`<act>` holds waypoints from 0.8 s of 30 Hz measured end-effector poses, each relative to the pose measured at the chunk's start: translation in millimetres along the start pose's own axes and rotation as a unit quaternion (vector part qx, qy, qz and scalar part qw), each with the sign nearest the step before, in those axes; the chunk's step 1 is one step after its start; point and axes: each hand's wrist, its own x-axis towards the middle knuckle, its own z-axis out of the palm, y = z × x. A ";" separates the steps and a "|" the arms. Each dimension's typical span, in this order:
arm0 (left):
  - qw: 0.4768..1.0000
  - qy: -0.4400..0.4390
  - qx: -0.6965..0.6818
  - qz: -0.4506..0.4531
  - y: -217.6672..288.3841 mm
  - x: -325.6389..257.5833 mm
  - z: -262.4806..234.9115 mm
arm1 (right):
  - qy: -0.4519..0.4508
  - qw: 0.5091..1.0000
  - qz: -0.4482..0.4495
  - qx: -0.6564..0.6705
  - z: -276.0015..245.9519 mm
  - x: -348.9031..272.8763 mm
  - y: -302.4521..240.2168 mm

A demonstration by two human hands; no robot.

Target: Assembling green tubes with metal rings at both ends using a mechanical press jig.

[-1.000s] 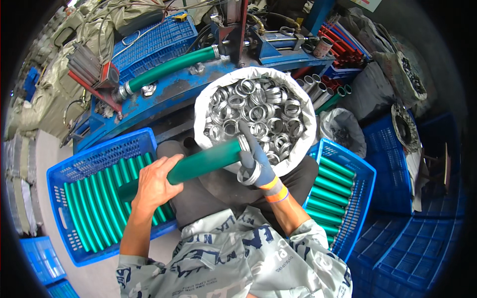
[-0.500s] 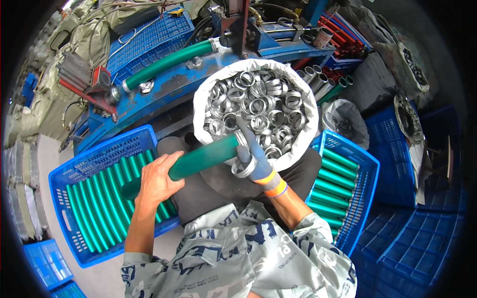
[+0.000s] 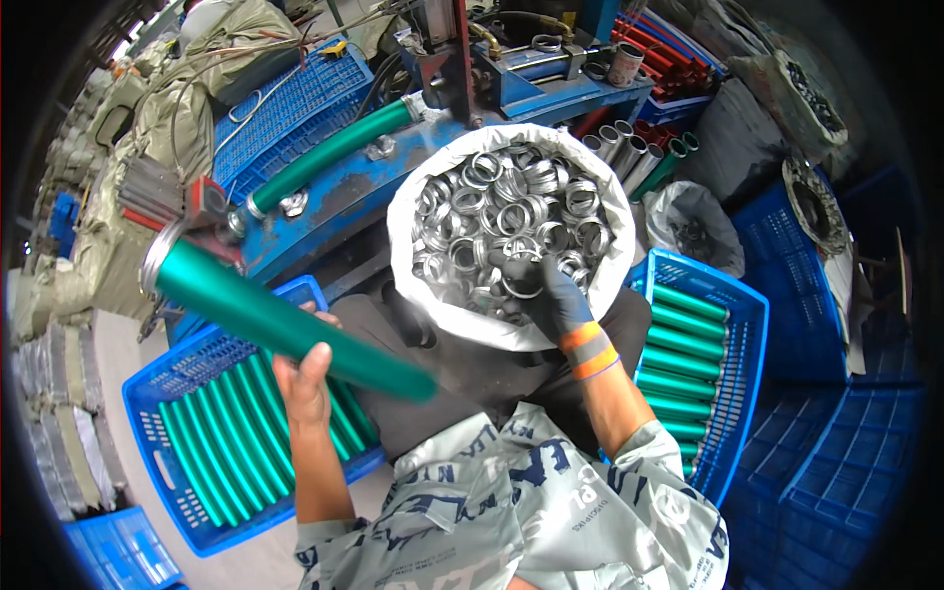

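Head view: left of centre, the left hand [image 3: 307, 383] grasps a green tube [image 3: 251, 313] slanting down rightward, silver collar [image 3: 155, 260] on its upper end. Near centre, the gloved right hand [image 3: 557, 300] grips a metal ring [image 3: 522, 281] at a white sack [image 3: 404, 236].
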 end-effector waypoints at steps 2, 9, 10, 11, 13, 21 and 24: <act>0.994 0.024 -0.099 -0.025 -10.0 -3.1 2.3 | -0.067 0.996 0.012 0.065 1.2 1.3 2.0; 0.960 0.077 -0.260 -0.077 -29.5 -17.3 27.3 | -0.071 0.994 -0.027 0.083 57.7 -15.5 -6.1; 0.960 0.077 -0.260 -0.077 -31.0 -18.2 28.3 | -0.070 0.994 -0.027 0.083 55.1 -14.7 -3.8; 0.959 0.080 -0.262 -0.079 -33.9 -18.9 28.6 | -0.045 0.997 -0.043 0.042 50.0 -12.8 0.0; 0.957 0.084 -0.265 -0.078 -36.8 -20.1 28.5 | 0.032 0.997 -0.069 0.008 52.3 -7.6 4.8; 0.968 0.117 -0.213 -0.065 -41.2 -23.6 27.3 | 0.030 0.988 -0.059 -0.138 72.7 -2.8 -10.8; 0.970 0.098 -0.215 -0.063 -43.1 -23.6 23.0 | 0.005 0.982 -0.031 -0.187 85.8 -6.6 -23.3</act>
